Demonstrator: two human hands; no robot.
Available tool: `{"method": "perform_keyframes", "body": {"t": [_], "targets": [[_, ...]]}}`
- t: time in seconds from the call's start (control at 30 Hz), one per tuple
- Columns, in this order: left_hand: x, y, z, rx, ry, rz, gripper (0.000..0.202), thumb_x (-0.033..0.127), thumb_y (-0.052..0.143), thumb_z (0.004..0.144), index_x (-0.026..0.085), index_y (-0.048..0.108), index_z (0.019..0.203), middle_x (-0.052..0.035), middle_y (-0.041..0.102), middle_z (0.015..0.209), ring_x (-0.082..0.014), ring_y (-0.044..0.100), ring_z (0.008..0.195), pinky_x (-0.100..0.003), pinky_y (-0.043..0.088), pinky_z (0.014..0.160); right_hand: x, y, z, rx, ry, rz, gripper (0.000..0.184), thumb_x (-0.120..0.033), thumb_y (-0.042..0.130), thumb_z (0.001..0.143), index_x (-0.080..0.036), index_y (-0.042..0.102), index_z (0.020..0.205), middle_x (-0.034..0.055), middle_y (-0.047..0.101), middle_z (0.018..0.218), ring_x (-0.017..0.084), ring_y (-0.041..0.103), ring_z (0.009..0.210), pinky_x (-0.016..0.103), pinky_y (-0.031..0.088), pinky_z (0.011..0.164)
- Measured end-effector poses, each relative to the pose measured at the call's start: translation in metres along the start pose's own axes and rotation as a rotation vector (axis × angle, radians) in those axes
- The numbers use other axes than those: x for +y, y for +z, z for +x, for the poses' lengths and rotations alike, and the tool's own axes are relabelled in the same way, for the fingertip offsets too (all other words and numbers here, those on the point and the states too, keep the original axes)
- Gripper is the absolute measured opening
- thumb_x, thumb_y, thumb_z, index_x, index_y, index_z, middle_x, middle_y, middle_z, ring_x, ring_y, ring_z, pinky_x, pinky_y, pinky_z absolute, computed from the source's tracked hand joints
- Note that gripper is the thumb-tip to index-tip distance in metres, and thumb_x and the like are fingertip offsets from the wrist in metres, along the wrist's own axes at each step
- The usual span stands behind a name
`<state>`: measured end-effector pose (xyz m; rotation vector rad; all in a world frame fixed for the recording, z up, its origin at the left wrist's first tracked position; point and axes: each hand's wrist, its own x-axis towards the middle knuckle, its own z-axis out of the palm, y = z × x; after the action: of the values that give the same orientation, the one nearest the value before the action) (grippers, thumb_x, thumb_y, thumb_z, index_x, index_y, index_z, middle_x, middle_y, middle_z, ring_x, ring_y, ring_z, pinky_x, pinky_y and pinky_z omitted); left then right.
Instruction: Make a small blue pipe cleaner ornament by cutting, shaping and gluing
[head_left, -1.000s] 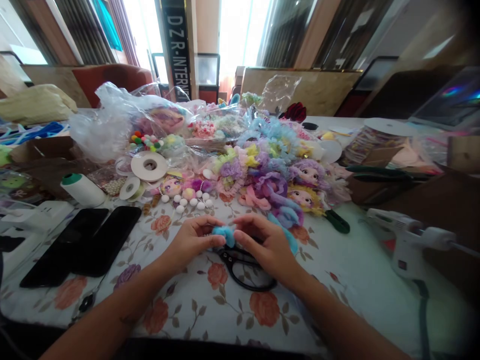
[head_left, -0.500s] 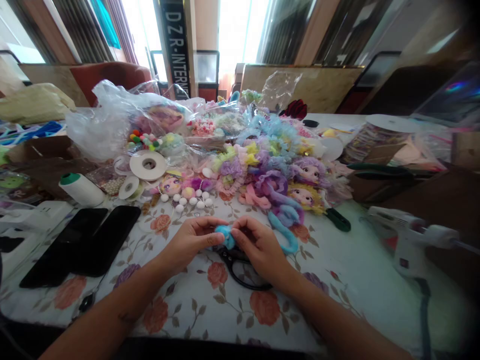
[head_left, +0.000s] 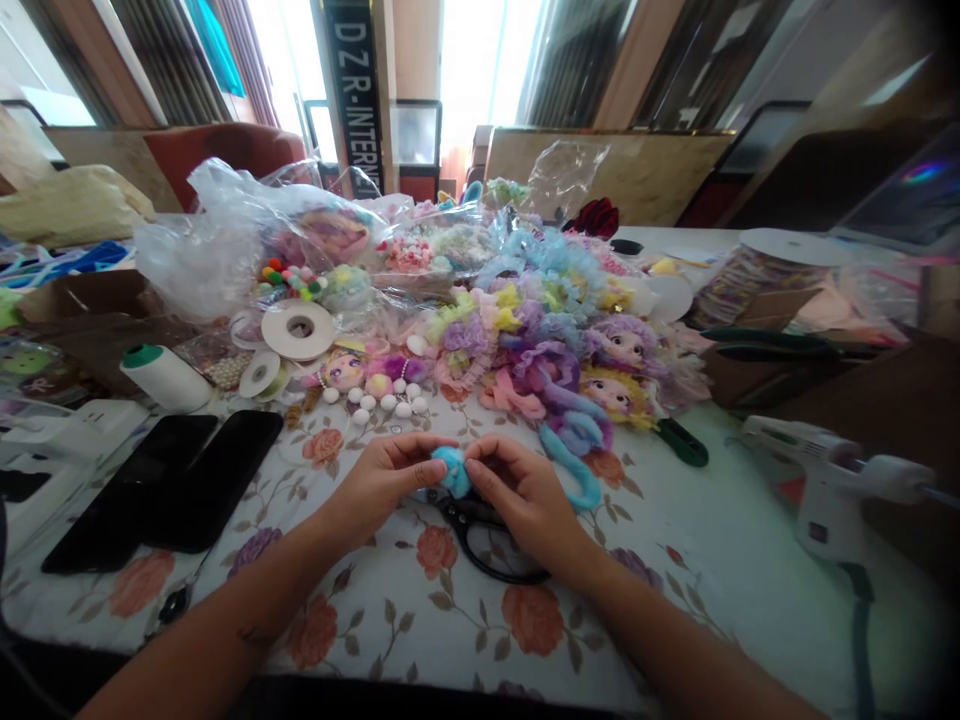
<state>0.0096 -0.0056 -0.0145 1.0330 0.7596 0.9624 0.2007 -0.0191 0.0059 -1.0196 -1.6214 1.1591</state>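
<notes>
A light-blue fluffy tuft (head_left: 452, 472) sits between the hands, its left side pinched by the left hand's (head_left: 379, 480) thumb and fingers, its right by the right hand's (head_left: 523, 490) fingertips, above black-handled scissors (head_left: 480, 540) on the floral tablecloth (head_left: 390, 600).

Left hand (head_left: 375, 482), right hand (head_left: 523, 492), pinched blue fluff (head_left: 454, 475)

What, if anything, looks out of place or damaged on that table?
Nothing looks spilled or damaged. One slightly odd thing: the black-handled scissors lie right under the person's fingers and the blue fluffy piece they hold, which may crowd the work there.
</notes>
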Motion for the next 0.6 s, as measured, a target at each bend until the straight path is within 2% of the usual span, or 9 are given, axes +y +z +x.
{"method": "perform_keyframes", "body": {"t": [0.17,0.33,0.6], "targets": [[-0.0004,0.0006,-0.0005,0.042,0.064,0.110,0.023,0.028,0.079,0.077,0.022,0.077,0.099,-0.0015,0.077,0.088,-0.0118,0.066,0.078,-0.022,0.053,0.074,0.0027,0.0030,-0.0005,-0.002,0.034,0.036,0.022,-0.038,0.059,0.090,-0.018,0.059,0.083,-0.0015,0.051,0.070,0.012,0.044,0.062,0.024,0.037,0.056],[0.0032,0.0029,-0.0023,0.080,0.068,0.195,0.020,0.031,0.080,0.075,0.020,0.078,0.092,-0.0020,0.076,0.086,-0.0132,0.067,0.077,-0.023,0.054,0.072,0.0050,0.0057,-0.0015,0.004,0.083,0.101,0.024,-0.041,0.060,0.090,-0.018,0.060,0.083,-0.0008,0.052,0.072,0.012,0.045,0.063,0.024,0.038,0.056],[0.0021,0.0025,-0.0018,0.077,0.046,0.168,0.015,0.026,0.083,0.071,0.020,0.079,0.084,-0.0016,0.075,0.080,-0.0121,0.065,0.074,-0.022,0.053,0.071,0.0030,0.0061,-0.0016,0.046,0.050,0.000,0.022,-0.039,0.061,0.088,-0.017,0.064,0.081,-0.0002,0.056,0.069,0.012,0.047,0.061,0.023,0.037,0.054]]}}
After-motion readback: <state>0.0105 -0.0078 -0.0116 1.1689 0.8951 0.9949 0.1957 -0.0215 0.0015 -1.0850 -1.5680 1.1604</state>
